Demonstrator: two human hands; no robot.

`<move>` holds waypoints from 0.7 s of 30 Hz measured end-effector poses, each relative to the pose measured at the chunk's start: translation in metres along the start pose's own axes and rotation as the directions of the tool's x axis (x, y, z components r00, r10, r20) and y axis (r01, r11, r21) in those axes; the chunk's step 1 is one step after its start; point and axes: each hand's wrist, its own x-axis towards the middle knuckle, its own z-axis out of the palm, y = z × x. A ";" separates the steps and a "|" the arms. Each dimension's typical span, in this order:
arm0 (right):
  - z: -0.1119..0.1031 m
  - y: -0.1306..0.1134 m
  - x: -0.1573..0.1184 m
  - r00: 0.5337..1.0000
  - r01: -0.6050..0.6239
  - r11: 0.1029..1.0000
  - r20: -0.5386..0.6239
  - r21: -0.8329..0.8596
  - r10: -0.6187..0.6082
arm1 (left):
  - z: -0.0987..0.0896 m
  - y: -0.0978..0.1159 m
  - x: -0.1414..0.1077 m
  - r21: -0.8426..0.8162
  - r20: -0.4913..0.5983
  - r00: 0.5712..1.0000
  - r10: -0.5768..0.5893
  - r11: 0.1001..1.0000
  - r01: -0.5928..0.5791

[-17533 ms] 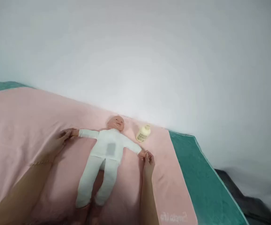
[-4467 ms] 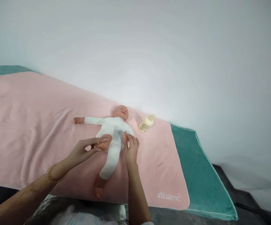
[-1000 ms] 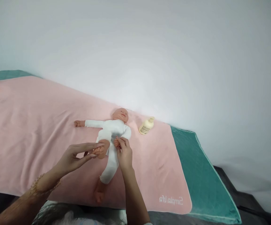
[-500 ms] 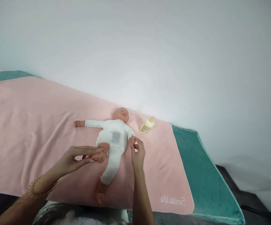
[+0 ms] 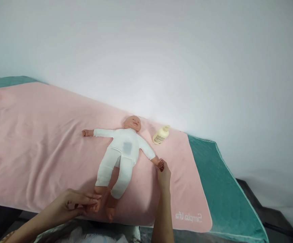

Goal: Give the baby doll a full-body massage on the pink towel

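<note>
A baby doll (image 5: 127, 146) with a white cloth body lies on its back on a pink blanket (image 5: 55, 135), head toward the wall. Its left-side leg is stretched toward me, and my left hand (image 5: 79, 203) pinches that leg's foot (image 5: 95, 205) between thumb and fingers. On the right, my right hand (image 5: 164, 173) is closed on the doll's small hand (image 5: 160, 163), with that arm drawn out sideways. The doll's other arm (image 5: 103, 132) lies spread to the left, and its other foot (image 5: 110, 213) rests near the blanket's front edge.
A pale yellow pump bottle (image 5: 161, 135) is on the blanket, right of the doll's head. Green cloth (image 5: 219, 185) shows past the blanket's right end. Behind stands a plain pale wall (image 5: 146, 57). Something dark (image 5: 268, 212) lies at the lower right.
The held leg has gone from bent up to straight, as my left hand moved down toward me. My right hand moved right and down, extending the doll's arm.
</note>
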 end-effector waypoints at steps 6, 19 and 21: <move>0.005 0.003 0.001 0.995 0.054 0.998 -0.079 0.017 -0.053 | 0.007 0.009 0.001 -0.027 0.055 0.997 -0.046 0.999 0.048; 0.021 -0.072 -0.023 0.931 0.347 0.938 -0.111 -0.024 -0.347 | -0.019 0.038 0.026 0.249 -0.363 0.897 0.252 0.954 -0.167; 0.038 -0.084 -0.034 0.865 0.488 0.870 -0.098 -0.067 -0.492 | -0.023 0.045 0.041 0.262 -0.412 0.875 0.255 0.953 -0.154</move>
